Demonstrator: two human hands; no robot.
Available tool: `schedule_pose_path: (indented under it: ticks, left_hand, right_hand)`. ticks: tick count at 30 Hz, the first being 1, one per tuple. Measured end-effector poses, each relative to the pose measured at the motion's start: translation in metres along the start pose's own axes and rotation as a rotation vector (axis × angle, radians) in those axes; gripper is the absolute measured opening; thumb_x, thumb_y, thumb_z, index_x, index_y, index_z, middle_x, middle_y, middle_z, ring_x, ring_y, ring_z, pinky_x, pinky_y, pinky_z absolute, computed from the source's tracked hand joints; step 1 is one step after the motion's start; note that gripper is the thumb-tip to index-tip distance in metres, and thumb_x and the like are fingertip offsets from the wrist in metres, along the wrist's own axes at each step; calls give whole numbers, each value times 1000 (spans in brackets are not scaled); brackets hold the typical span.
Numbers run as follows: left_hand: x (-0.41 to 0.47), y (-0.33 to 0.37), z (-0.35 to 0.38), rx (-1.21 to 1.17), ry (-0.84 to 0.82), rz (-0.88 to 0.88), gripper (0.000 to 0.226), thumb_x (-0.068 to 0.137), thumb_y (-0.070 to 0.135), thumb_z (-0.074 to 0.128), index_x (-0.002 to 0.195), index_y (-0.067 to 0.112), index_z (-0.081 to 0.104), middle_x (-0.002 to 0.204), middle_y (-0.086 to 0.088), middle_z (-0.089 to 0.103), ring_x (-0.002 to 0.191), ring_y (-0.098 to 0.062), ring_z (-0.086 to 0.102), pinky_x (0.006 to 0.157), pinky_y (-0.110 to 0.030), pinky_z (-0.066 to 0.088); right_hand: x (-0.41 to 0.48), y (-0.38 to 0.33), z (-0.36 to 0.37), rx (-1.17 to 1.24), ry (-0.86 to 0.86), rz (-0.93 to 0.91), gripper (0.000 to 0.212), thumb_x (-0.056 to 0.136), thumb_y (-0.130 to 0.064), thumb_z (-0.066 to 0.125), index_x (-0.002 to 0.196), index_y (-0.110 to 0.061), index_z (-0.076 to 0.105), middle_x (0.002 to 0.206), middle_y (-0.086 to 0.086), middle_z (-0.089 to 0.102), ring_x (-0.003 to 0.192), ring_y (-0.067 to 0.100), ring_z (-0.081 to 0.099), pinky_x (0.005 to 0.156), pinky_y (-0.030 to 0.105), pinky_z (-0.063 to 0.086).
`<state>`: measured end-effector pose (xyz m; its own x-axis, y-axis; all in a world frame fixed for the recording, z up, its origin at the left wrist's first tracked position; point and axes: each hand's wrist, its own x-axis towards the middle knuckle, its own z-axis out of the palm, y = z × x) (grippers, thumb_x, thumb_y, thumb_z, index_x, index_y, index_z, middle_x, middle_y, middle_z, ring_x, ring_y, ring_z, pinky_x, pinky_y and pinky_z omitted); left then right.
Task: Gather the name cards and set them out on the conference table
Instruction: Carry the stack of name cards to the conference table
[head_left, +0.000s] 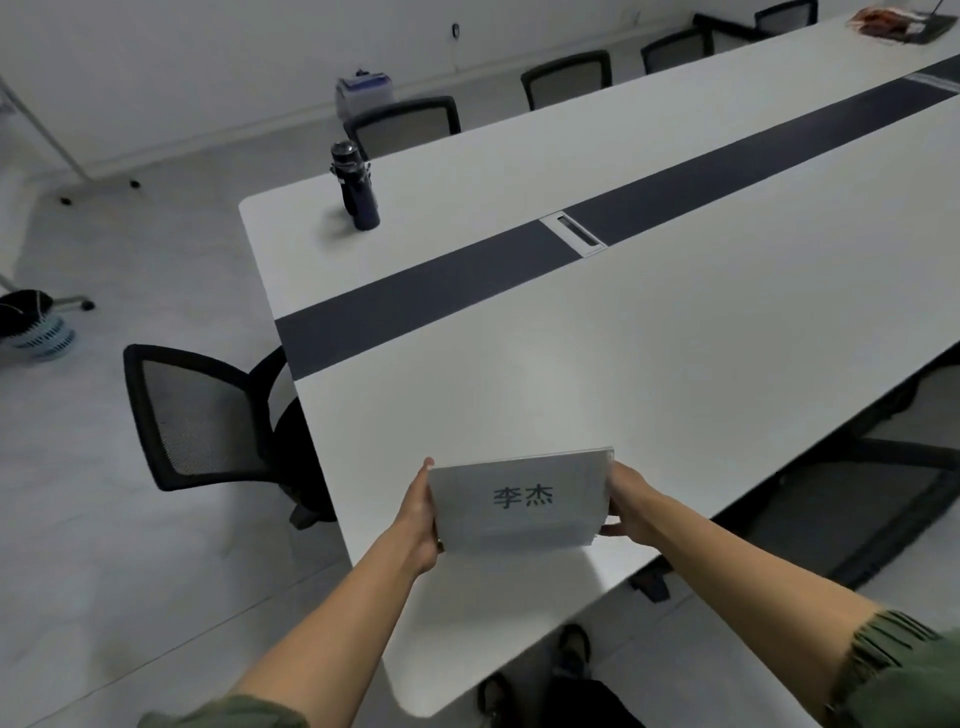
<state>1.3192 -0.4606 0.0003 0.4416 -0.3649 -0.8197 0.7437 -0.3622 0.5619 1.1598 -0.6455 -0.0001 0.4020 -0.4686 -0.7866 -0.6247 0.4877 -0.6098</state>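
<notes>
Name cards: white stack, tilted upright over the near corner of the conference table; front card reads 李杰.
Left hand: grips the stack's left edge, fingers mostly hidden behind it.
Right hand: grips the right edge, thumb at the lower corner.
Bottle: dark, capped, upright near the table's far-left corner; contents unseen.
Tray: far end of the table, something orange-red in it.
Bin: on the floor, left; dark liner inside.

Stack of white printed name cards, side edges gripped by left hand and right hand, over long white conference table, dark blue bottle upright near far corner, black mesh chair
</notes>
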Motion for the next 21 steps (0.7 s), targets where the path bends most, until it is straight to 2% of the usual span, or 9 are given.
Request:
schedule_pose_path:
  ticks: [2, 4, 7, 9, 11, 14, 17, 19, 21]
  left_hand:
    - [12, 12, 10, -11, 17, -12, 40, 98, 56, 33, 83, 33, 62, 91, -2, 70, 83, -24, 64, 68, -35, 47]
    - [20, 21, 18, -33, 45, -20, 36, 100, 50, 34, 75, 36, 54, 82, -2, 70, 79, -26, 62, 66, -35, 46]
    - [38, 41, 30, -53, 43, -4, 39, 100, 52, 32, 79, 32, 58, 66, -1, 72, 77, -27, 61, 64, -35, 45]
    - [49, 53, 35, -71, 22, -5, 49, 98, 58, 31, 90, 23, 64, 77, -4, 72, 79, -27, 63, 65, -34, 46]
    - [58, 64, 40, -86, 32, -1, 50, 98, 58, 30, 88, 23, 64, 88, -8, 70, 79, -26, 63, 65, -34, 47]
    - [70, 76, 47, -109, 55, 13, 50, 99, 57, 30, 84, 23, 64, 81, -6, 71, 78, -26, 63, 65, -34, 47]
    - [78, 83, 52, -116, 96, 20, 40, 101, 51, 32, 74, 33, 57, 69, -2, 72, 77, -27, 61, 66, -35, 46]
    - [82, 88, 53, -120, 98, 27, 39, 101, 49, 32, 73, 34, 54, 74, -3, 71, 77, -27, 60, 65, -35, 45]
    - [81, 93, 54, -95, 94, 17, 43, 99, 56, 31, 83, 29, 60, 86, -6, 69, 80, -27, 61, 67, -34, 46]
  right_hand:
    - [20, -14, -3, -10, -2, 18, 24, 93, -34, 47, 95, -18, 65, 97, 7, 70, 87, 26, 63, 85, 41, 52]
    - [34, -26, -6, -26, -7, 30, 26, 94, -34, 46, 97, -17, 65, 98, 7, 70, 87, 25, 63, 84, 41, 53]
    - [58, -48, -11, -26, -11, 40, 27, 96, -32, 43, 96, -16, 65, 94, 6, 69, 85, 25, 62, 87, 41, 51]
    - [68, -62, -12, -32, -10, 37, 28, 96, -31, 41, 93, -16, 64, 92, 6, 69, 83, 24, 62, 88, 42, 51]
    - [79, -75, -14, -46, -15, 35, 26, 96, -30, 42, 92, -16, 64, 90, 5, 68, 81, 24, 61, 91, 43, 51]
    - [95, -90, -17, -62, -18, 29, 26, 96, -31, 43, 93, -16, 64, 90, 5, 68, 82, 23, 61, 93, 44, 51]
    - [106, -99, -19, -79, -35, 20, 27, 95, -33, 43, 93, -17, 65, 89, 4, 68, 80, 22, 61, 95, 45, 51]
    - [110, -102, -20, -101, -58, 8, 29, 96, -34, 42, 94, -17, 65, 89, 4, 67, 79, 21, 60, 93, 45, 51]
    - [114, -107, -25, -205, -92, -1, 31, 98, -35, 40, 97, -16, 65, 92, 5, 67, 81, 21, 60, 90, 43, 50]
